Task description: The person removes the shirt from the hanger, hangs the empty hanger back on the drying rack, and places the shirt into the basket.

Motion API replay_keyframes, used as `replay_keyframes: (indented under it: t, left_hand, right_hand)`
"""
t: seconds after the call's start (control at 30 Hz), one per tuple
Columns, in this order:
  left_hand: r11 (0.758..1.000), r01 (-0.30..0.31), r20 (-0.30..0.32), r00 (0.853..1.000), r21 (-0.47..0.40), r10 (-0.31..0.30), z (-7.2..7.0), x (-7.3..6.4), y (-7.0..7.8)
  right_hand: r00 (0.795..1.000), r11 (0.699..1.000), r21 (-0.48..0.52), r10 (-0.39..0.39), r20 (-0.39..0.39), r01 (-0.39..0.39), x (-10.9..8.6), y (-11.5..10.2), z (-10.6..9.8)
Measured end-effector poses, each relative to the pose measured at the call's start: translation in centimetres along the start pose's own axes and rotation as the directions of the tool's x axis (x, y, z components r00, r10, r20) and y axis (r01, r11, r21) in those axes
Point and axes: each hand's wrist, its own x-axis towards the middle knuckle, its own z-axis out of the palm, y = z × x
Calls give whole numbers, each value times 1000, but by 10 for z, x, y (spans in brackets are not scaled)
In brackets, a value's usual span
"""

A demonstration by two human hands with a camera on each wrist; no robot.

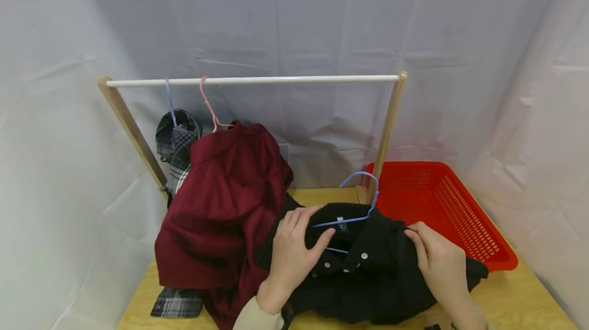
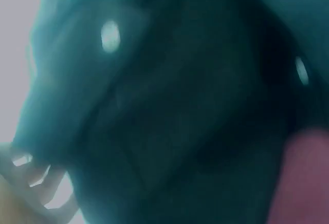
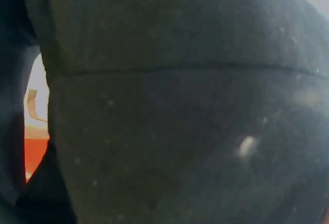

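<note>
Nearest, in front of the clothes rack (image 1: 294, 80), a person's two hands are on a black shirt (image 1: 395, 263) that lies below the bar and toward the rack's right end. The left hand (image 1: 291, 248) rests at its collar with thumb and forefinger spread well apart; the right hand (image 1: 437, 258) pinches the cloth at the other shoulder, thumb against fingers. A blue hanger (image 1: 340, 222) sits inside the neck opening (a small label shows just beside it), its hook upright in front of the rack's right post. Pale buttons dot the shirt front, and both wrist views are largely filled with blurred dark cloth.

Under all this and the rack spreads a wooden table (image 1: 529, 302). To the right of the rack, close by its right post, stands a red basket (image 1: 465, 212) with perforated walls.

Toward the rack's left end, a maroon garment (image 1: 221, 192) hangs from a pink hanger (image 1: 207, 102) hooked over the bar. Farther left on it, a plaid garment (image 1: 179, 140) hangs, partly hidden by the maroon one. Behind the rack falls a pale curtain (image 1: 299, 18).
</note>
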Motion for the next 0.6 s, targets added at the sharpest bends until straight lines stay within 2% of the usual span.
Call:
replay_keyframes:
  t: [0.07,0.17,0.23,0.33,0.43,0.6]
  left_hand:
    - [1000,-17,14,1000,24,17,7,1,4]
    - [996,-18,5,1000,85,17,12,-1,2]
    - [992,12,1,1000,126,-13,12,-3,-2]
    - [982,96,3,995,161,-98,10,-5,-8]
    - [961,195,37,978,197,-206,8,-7,-13]
    - [896,314,121,923,313,-366,1,-11,-21]
  right_hand:
    - [1000,1000,-4,1,-4,-1,0,0,-1]
    - [1000,1000,-4,7,-30,-7,-1,1,-4]
    - [998,1000,-7,17,-53,-17,-2,3,-6]
    - [997,1000,-14,25,-68,-26,-3,5,-9]
    - [998,1000,-17,20,-57,-21,-4,7,-11]
    - [999,998,-58,10,-47,-12,-3,9,-14]
